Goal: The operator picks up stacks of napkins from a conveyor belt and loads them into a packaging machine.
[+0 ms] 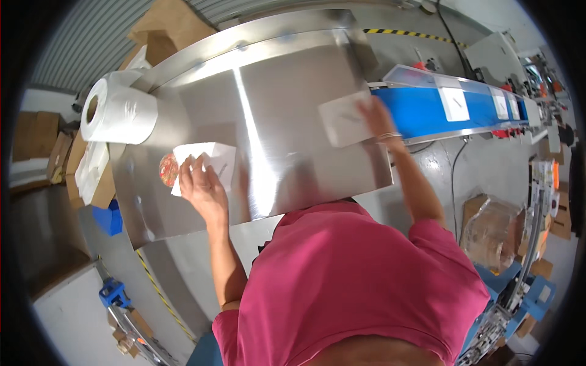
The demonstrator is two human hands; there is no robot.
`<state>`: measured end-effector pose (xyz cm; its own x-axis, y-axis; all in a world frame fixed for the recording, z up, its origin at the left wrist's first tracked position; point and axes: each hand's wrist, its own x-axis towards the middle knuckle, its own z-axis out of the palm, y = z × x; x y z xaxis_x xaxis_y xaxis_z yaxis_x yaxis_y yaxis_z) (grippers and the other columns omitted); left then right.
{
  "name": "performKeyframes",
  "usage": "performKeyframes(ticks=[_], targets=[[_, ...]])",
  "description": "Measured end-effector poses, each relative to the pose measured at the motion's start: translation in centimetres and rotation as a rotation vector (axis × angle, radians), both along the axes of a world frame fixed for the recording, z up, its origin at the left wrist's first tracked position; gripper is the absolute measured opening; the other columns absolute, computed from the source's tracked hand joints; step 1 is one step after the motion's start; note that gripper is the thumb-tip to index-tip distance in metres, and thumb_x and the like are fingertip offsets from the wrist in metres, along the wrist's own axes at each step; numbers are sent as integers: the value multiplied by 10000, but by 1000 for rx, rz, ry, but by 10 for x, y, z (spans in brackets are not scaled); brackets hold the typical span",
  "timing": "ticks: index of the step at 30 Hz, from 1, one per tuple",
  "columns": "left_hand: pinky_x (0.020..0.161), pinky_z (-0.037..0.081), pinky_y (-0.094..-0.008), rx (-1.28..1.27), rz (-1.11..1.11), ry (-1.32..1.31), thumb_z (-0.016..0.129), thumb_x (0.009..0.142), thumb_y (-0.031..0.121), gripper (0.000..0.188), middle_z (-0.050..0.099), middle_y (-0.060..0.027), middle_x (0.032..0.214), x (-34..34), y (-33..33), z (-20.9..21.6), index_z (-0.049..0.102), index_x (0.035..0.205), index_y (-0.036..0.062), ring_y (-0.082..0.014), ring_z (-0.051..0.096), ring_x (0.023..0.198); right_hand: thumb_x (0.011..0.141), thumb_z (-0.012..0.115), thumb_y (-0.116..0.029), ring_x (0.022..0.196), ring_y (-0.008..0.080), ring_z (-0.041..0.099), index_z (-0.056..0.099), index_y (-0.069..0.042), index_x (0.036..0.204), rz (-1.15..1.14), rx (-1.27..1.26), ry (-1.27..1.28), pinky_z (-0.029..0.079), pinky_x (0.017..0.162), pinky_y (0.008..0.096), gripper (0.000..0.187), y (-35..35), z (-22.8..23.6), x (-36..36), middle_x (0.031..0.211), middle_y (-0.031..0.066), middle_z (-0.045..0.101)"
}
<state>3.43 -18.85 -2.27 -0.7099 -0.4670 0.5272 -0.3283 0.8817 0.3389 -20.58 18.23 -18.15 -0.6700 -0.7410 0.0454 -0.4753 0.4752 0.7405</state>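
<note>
Smooth, glossy metal table (287,91), matt paper-looking packet (223,160), shiny plastic roll (129,116)

Both hands (204,189) touch white packets (223,155) on a steel table (293,79) beside a blue conveyor (415,113).

Bright glare streaks the metal table (284,131); the right grip (379,119) blurs.

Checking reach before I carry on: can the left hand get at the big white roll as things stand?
Probably yes: the left hand rests on a white packet it would have to leave, but nothing tall seems to stand between hand and white roll.
</note>
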Motion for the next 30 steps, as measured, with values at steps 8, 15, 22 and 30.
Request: performKeyframes(ticks=[8,15,22,30], targets=[[1029,292,-467,142,-10,19,641,757,-5,300,511,-145,1256,2,3,-1,663,1039,95,-343,420,1222,789,714,-317,964,363,574,538,-20,1197,-299,-1029,26,477,797,442,534,39,87,-26,1127,168,599],[1066,226,-508,81,-19,-67,643,751,3,267,472,-168,1290,4,6,5,676,995,106,-383,362,1273,759,740,-185,1034,233,578,528,-96,1225,272,-1333,-1552,493,870,360,520,-190,99,54,1162,83,582],[1000,321,-539,16,-86,-22,670,809,209,289,476,-189,1297,-2,-5,1,648,1073,94,-405,389,1250,769,704,-248,1046,272,536,571,-52,1126,780,-1147,-1299,431,913,336,428,-271,82,73,1143,98,545],[958,345,-470,-45,28,-81,631,805,48,370,545,-133,1232,15,-19,0,604,1164,133,-306,495,1161,882,589,-391,1091,306,555,477,28,1217,-432,-1715,-1602,436,935,382,547,-108,69,41,1144,199,587]])
